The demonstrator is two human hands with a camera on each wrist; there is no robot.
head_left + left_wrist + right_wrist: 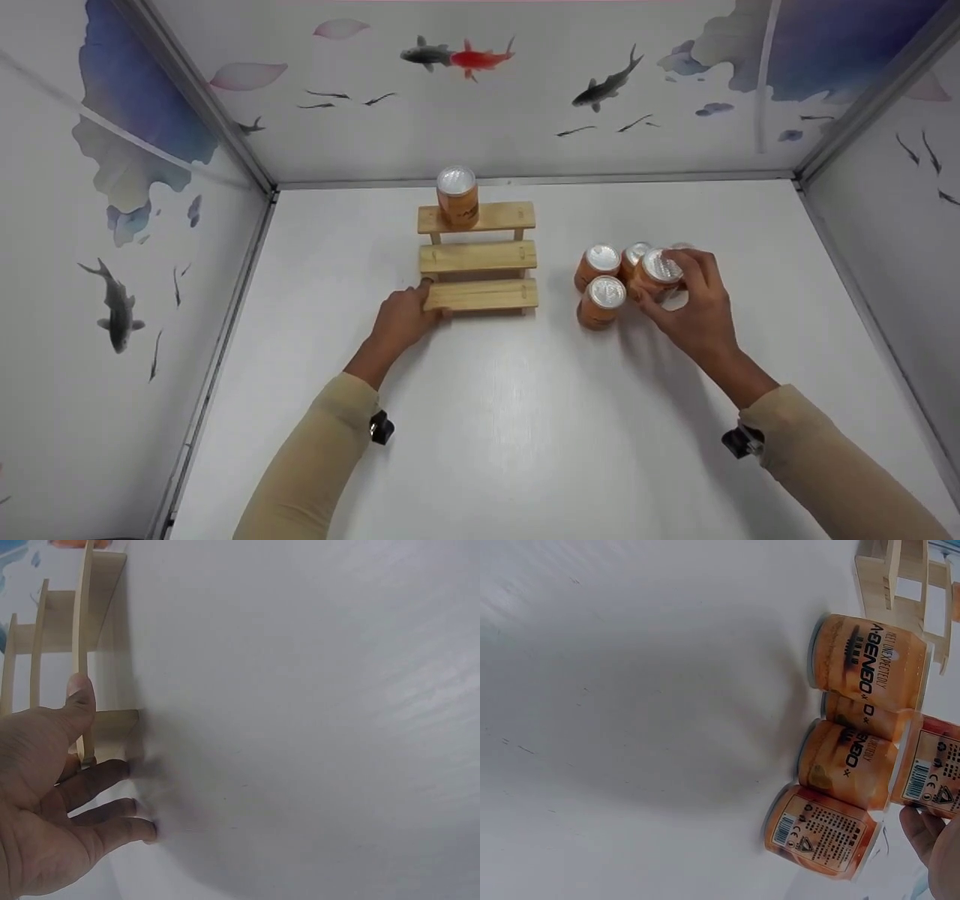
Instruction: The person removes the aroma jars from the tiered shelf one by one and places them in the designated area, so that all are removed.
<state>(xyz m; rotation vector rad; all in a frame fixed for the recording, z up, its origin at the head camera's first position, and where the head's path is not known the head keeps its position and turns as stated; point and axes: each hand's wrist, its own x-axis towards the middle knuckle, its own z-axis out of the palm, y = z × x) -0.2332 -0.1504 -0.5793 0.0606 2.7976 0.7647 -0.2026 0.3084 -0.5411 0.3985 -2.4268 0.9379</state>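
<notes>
A small three-step wooden rack (480, 295) stands on the white table. My left hand (405, 319) pinches the left end of its lowest step; in the left wrist view the thumb (81, 694) lies on the step's face. One orange can (457, 199) with a silver lid stands on the top step. To the right of the rack, my right hand (697, 300) holds another orange can (660, 268) between thumb and fingers. In the right wrist view this printed can (934, 769) is raised above several similar cans (847, 765) grouped on the table.
The nearest grouped can (600, 304) stands at the front left of the cluster, and one at the back is partly hidden by my right hand. White panels with painted fish (604, 82) enclose the table at the back and both sides.
</notes>
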